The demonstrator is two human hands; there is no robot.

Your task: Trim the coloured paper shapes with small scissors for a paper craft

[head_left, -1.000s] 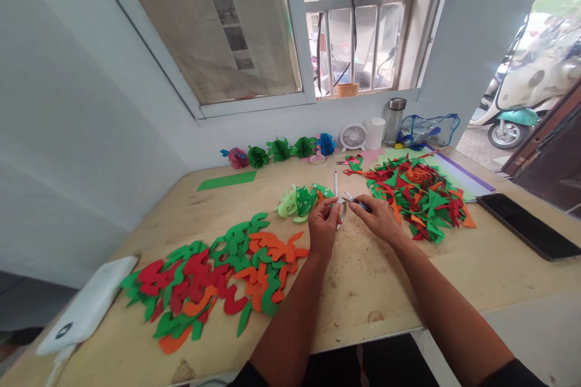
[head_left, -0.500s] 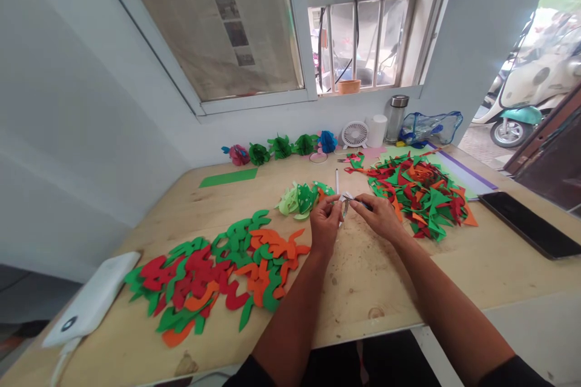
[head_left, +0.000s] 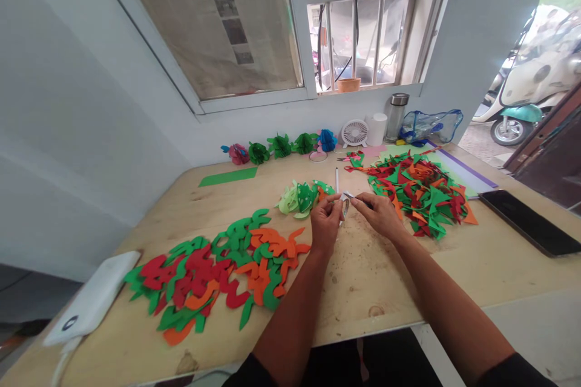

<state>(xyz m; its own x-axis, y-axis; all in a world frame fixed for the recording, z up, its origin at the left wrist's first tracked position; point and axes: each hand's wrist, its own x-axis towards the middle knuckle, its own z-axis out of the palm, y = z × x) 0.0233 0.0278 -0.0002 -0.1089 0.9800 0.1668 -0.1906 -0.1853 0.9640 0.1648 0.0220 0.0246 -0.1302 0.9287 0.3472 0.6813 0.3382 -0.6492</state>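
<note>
Near the table's middle, my left hand [head_left: 325, 217] is closed in a pinch on a small white piece [head_left: 346, 196], perhaps paper. My right hand [head_left: 377, 213] is closed round a thin, dark tool [head_left: 364, 202], its tip meeting the white piece; its exact kind is too small to tell. Below the white piece hangs a narrow curved strip [head_left: 345, 211], close to my left thumb. Green dotted and pale green paper shapes [head_left: 297, 198] lie just left of my left hand. A white pen [head_left: 337, 179] rests behind the hands.
Wavy red, green and orange cut-outs [head_left: 200, 278] spread over the left. Coloured scraps [head_left: 424, 190] are heaped at right, beside a black phone [head_left: 529, 222]. Paper flowers [head_left: 279, 146], a small fan [head_left: 354, 133] and a glass bottle [head_left: 396, 118] line the wall. A white power bank [head_left: 93, 299] sits far left.
The fingers of my right hand have shifted very slightly at the white piece. Both hands stay in nearly the same place, and everything else lies as before.
</note>
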